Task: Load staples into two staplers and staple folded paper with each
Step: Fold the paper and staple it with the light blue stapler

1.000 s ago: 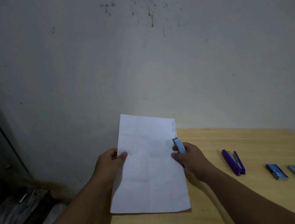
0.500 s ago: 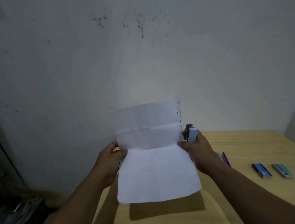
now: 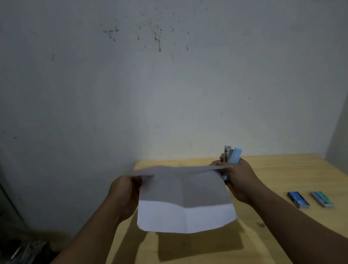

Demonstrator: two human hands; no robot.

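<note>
Midair, the half-folded paper [image 3: 185, 202] was pinched by both hands, left hand [image 3: 123, 191] and right hand [image 3: 239, 176], the latter's fingers also gripping the blue stapler [image 3: 233, 156] above the bench [image 3: 278, 177].

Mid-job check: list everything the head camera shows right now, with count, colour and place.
paper: 1, white, held above the table's near-left part, top half folding toward the camera
stapler: 1, light blue with metal, upright in the right hand at the paper's right edge
staple boxes: 2, dark blue and teal, side by side on the table at right
table: 1, light wood, against the wall
left hand: grips the paper's left edge
right hand: grips the stapler and the paper's right edge
</note>
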